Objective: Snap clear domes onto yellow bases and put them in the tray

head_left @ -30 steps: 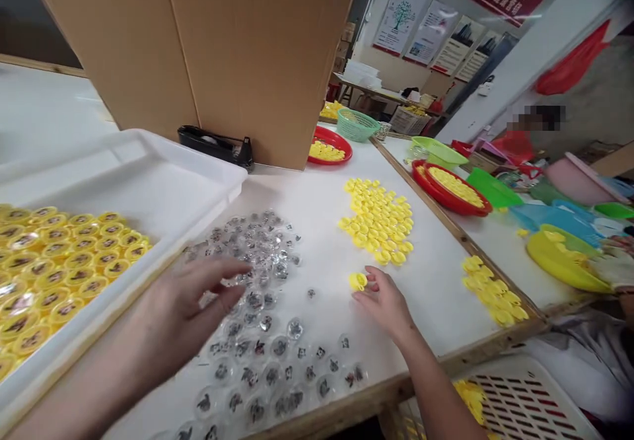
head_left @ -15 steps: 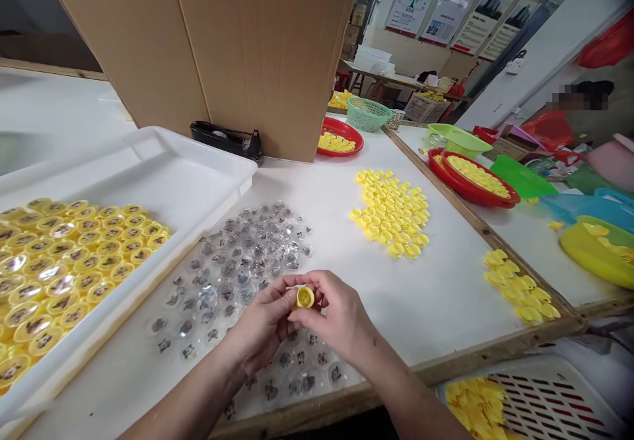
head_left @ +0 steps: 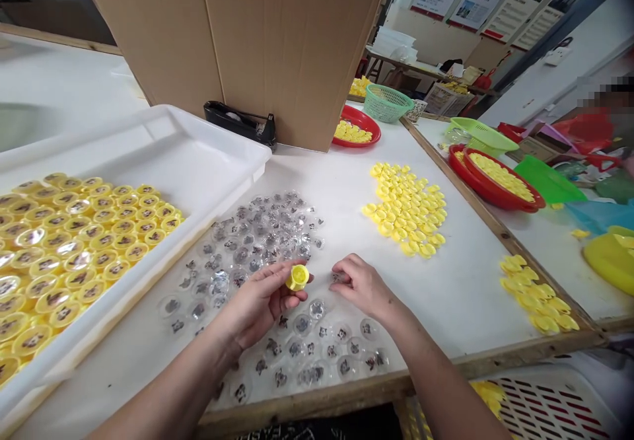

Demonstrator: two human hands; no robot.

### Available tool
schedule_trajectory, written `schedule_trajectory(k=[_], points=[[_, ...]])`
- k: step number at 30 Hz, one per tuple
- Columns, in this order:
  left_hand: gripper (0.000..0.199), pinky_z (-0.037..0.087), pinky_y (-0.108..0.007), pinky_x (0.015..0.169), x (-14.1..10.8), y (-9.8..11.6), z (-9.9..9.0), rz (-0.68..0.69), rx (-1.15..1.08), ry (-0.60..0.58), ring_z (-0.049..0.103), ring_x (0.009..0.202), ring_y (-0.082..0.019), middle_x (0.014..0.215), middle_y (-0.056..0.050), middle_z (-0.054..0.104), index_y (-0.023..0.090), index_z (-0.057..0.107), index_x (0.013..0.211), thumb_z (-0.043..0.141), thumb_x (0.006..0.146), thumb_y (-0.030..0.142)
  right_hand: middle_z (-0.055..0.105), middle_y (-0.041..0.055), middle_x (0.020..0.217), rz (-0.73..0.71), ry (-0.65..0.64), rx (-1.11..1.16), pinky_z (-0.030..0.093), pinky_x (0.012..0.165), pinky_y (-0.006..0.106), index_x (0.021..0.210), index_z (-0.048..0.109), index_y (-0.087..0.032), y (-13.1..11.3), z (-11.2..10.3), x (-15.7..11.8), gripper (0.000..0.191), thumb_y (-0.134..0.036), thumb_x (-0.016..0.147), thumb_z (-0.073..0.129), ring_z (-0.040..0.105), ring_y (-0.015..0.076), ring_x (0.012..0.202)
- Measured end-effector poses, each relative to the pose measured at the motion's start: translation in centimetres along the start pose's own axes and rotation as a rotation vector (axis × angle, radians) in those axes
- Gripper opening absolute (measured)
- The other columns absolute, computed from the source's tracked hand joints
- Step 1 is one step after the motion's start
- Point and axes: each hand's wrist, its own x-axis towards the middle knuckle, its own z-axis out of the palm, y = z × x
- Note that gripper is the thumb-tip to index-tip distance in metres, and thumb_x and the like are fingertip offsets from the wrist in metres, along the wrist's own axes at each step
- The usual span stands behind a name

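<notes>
Looks like the hands just split up, with the left hand (head_left: 257, 306) pinching the yellow cap (head_left: 298, 277) alone between thumb and fingers, and the right hand (head_left: 364, 287) off to its side over the worktop (head_left: 470, 301), fingertips (head_left: 349, 267) bunched on what seems a small clear capsule (head_left: 337, 277).
</notes>
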Motion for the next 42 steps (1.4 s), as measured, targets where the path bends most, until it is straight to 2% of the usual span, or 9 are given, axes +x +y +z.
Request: schedule_trajectory(k=[4, 9, 12, 22, 27, 33, 42], points=[[0.03, 0.051, -0.015, 0.057, 0.2, -0.2, -0.1, 0.004, 0.02, -0.024, 0.062, 0.067, -0.01, 0.094, -0.01, 0.062, 0.012, 0.056, 0.113, 0.058, 0.084, 0.014, 0.055, 0.0018, 0.087, -0.06, 0.057, 0.07, 0.048, 0.061, 0.027, 0.093, 0.056, -0.02, -2.0, -1.0, -0.5, 0.019, -0.015, 0.075, 0.064, 0.057, 0.0125, 0.069], [0.021, 0.048, -0.013, 0.049, 0.2, -0.7, 0.3, 0.009, 0.058, -0.074, 0.062, 0.062, -0.01, 0.08, -0.005, 0.061, 0.015, 0.057, 0.102, 0.06, 0.083, 0.022, 0.057, 0.002, 0.088, -0.257, 0.131, 0.206, 0.048, 0.062, 0.026, 0.098, 0.057, -0.021, -5.8, -2.2, -0.9, 0.023, -0.018, 0.077, 0.066, 0.055, 0.0128, 0.073], [0.019, 0.048, -0.012, 0.049, 0.1, -0.9, 0.4, 0.001, 0.049, -0.122, 0.062, 0.06, -0.01, 0.077, -0.004, 0.062, 0.013, 0.059, 0.096, 0.061, 0.083, 0.026, 0.058, 0.0019, 0.087, -0.306, 0.126, 0.234, 0.048, 0.062, 0.026, 0.104, 0.057, -0.022, -7.0, -2.2, -0.7, 0.028, -0.017, 0.078, 0.066, 0.054, 0.0129, 0.075], [0.026, 0.049, -0.012, 0.049, 0.1, -0.9, 0.1, 0.003, -0.004, -0.201, 0.06, 0.054, -0.006, 0.076, -0.005, 0.063, 0.012, 0.065, 0.093, 0.068, 0.077, 0.031, 0.058, 0.0006, 0.081, -0.314, 0.05, 0.096, 0.047, 0.061, 0.025, 0.107, 0.061, -0.023, -8.1, -1.9, -0.6, 0.028, -0.025, 0.081, 0.066, 0.056, 0.0119, 0.069], [0.026, 0.048, -0.012, 0.047, -0.1, -1.1, 0.3, -0.002, -0.011, -0.176, 0.059, 0.053, -0.006, 0.071, -0.004, 0.063, 0.011, 0.066, 0.087, 0.072, 0.072, 0.032, 0.058, -0.0001, 0.077, -0.315, -0.001, -0.016, 0.045, 0.057, 0.024, 0.104, 0.061, -0.023, -8.9, -2.6, -0.9, 0.022, -0.027, 0.082, 0.064, 0.055, 0.0113, 0.065], [0.028, 0.049, -0.013, 0.048, -0.3, -1.5, 0.8, -0.009, -0.018, -0.158, 0.06, 0.052, -0.006, 0.071, -0.003, 0.064, 0.011, 0.066, 0.089, 0.074, 0.071, 0.031, 0.058, -0.0007, 0.075, -0.312, -0.031, -0.108, 0.043, 0.054, 0.023, 0.099, 0.06, -0.021, -9.1, -3.2, -1.2, 0.019, -0.024, 0.081, 0.066, 0.054, 0.0105, 0.062], [0.028, 0.049, -0.013, 0.049, -0.4, -1.7, 0.9, -0.02, -0.04, -0.162, 0.061, 0.054, -0.007, 0.071, -0.004, 0.064, 0.011, 0.065, 0.089, 0.073, 0.072, 0.032, 0.061, 0.0004, 0.075, -0.323, 0.033, -0.143, 0.047, 0.055, 0.023, 0.097, 0.061, -0.023, -9.5, -3.4, -1.5, 0.015, -0.027, 0.082, 0.063, 0.058, 0.0116, 0.062]])
